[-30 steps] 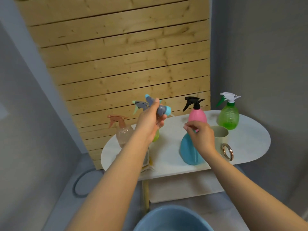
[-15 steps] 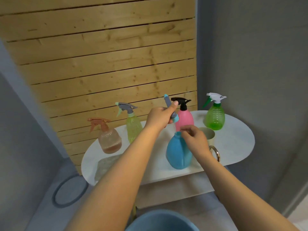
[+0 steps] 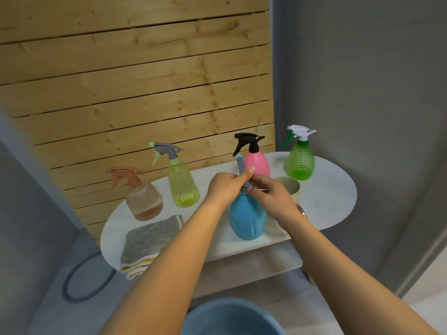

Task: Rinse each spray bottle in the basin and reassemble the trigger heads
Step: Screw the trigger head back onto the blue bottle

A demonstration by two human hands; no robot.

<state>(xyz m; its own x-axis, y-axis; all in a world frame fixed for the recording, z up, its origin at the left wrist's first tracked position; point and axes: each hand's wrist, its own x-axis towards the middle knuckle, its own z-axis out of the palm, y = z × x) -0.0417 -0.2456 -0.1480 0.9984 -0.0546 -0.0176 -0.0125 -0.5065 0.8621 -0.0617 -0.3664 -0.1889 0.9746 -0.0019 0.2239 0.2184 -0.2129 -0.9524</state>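
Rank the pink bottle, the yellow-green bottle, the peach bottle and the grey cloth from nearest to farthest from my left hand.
From the left hand:
1. Pink bottle, just behind it to the right.
2. Yellow-green bottle, to its left.
3. Grey cloth and peach bottle, farther left, too close to call.

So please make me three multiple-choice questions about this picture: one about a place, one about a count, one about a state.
1. Where does the folded grey cloth lie?
A. In the basin
B. On the table's front left part
C. Under the green bottle

2. How many spray bottles stand on the table?
A. Three
B. Five
C. Seven

3. What is the state of the blue bottle?
A. Lying on its side
B. Upright, both hands at its neck
C. Held over the basin

Answers: 1 B, the cloth lies in front of the peach bottle. 2 B, peach, yellow-green, pink, green and blue. 3 B, the left hand grips the trigger head and the right hand is at the neck.
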